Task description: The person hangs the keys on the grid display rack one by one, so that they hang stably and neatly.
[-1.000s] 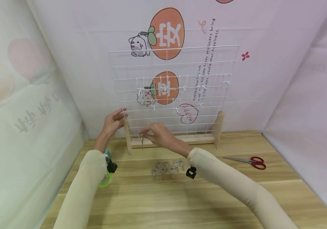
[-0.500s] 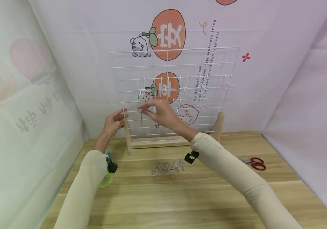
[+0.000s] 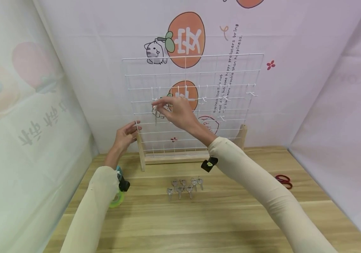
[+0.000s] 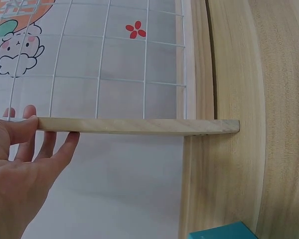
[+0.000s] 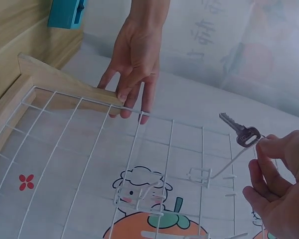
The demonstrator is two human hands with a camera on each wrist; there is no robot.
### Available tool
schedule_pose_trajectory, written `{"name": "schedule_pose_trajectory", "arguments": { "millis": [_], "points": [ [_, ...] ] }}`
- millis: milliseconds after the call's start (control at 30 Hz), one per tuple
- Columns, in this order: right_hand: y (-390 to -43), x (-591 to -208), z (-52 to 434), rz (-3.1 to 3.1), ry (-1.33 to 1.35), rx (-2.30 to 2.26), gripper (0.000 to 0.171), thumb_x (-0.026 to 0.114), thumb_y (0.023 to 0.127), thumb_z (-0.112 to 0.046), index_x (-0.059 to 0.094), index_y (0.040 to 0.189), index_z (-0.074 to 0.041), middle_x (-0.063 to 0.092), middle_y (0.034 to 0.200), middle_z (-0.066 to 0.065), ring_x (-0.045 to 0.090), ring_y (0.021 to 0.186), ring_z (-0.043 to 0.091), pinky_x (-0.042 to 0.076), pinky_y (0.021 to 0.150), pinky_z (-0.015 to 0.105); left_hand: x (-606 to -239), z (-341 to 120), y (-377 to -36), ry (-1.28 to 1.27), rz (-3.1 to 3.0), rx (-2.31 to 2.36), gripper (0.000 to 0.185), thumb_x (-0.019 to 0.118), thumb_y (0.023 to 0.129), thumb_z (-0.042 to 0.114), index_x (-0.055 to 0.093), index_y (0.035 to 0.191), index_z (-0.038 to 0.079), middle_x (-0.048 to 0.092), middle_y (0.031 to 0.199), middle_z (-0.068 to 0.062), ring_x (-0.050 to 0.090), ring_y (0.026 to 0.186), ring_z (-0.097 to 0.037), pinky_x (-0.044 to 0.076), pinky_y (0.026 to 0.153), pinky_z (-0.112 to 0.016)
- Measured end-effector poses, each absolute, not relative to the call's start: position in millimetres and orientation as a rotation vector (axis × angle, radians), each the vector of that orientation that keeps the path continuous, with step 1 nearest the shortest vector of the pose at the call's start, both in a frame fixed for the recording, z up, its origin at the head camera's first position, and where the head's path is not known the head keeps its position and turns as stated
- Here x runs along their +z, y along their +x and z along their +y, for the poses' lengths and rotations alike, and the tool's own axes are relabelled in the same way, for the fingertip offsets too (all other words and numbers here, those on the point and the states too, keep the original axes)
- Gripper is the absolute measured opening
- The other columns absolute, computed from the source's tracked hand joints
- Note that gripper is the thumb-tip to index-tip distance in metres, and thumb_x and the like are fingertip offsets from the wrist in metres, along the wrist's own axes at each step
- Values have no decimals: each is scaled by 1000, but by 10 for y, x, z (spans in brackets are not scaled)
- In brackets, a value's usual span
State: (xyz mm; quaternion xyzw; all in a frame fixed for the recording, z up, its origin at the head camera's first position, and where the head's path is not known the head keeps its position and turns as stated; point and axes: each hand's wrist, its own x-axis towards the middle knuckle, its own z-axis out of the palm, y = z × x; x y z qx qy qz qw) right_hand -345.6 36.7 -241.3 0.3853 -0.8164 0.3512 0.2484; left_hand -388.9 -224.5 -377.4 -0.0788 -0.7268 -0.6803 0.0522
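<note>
My right hand (image 3: 180, 110) pinches a small metal key (image 5: 246, 135) in front of the upper left of a white wire grid (image 3: 142, 133). A hook (image 5: 228, 166) on the grid reaches up to the key and the fingertips; whether the key is on it I cannot tell. My left hand (image 4: 27, 159) holds the upper end of the wooden side support (image 4: 139, 125), thumb on one side and fingers on the other, at the grid's left edge. Several more keys (image 3: 180, 189) lie on the table before the stand.
Scissors with red handles (image 3: 283, 181) lie at the right, partly behind the right sleeve. A green tape roll (image 3: 116, 200) and a blue object (image 4: 224, 232) sit beside the left forearm. More white hooks (image 3: 221, 118) project from the grid. A printed cloth (image 3: 104, 45) stands behind it.
My right hand has risen with the key from near the stand's base to the upper left hooks. My left hand stays in place on the support.
</note>
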Motion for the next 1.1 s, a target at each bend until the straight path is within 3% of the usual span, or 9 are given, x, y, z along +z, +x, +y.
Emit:
{"name": "schedule_pose_trajectory", "arguments": {
  "millis": [67,167,300,400,833,1100],
  "points": [
    [-3465,-2408,350,-2227,1039,960,19,70,100,-9,80,116,-9,79,110,5,56,68,19,34,59,26,-3775,-2244,-3885,-239,-2210,-2061,56,49,102,-14,48,155,6,54,146,-30,47,142,-42,44,114,-52],
    [-3477,-2419,333,-2253,1018,984,19,70,100,-9,79,117,-9,79,111,5,64,77,15,40,58,24,-3786,-2241,-3885,-248,-2206,-2060,56,49,102,-14,47,154,4,53,146,-31,47,141,-44,45,113,-52],
    [-3488,-2448,331,-2304,972,986,24,72,100,-13,77,122,-10,78,113,5,70,98,17,56,74,30,-3805,-2238,-3897,-252,-2203,-2061,55,50,101,-13,48,154,4,53,146,-31,47,141,-44,46,112,-53],
    [-3486,-2461,343,-2303,959,969,27,73,99,-16,76,125,-10,77,113,6,68,105,20,57,88,37,-3810,-2235,-3898,-254,-2209,-2057,55,50,102,-13,48,154,4,53,146,-31,47,141,-44,45,112,-53],
    [-3330,-2577,528,-2305,1040,965,28,76,97,-15,75,124,-9,75,119,6,68,106,17,55,100,37,-3767,-2255,-3866,-275,-2234,-2046,54,49,105,-8,45,157,6,50,148,-33,47,141,-40,43,114,-54],
    [-3248,-2840,692,-2364,1087,965,28,77,96,-13,75,124,-8,76,119,7,68,108,18,57,96,35,-3806,-2258,-3880,-279,-2250,-2013,52,49,106,-7,46,156,5,53,147,-30,47,142,-41,44,114,-54]
  ]
}}
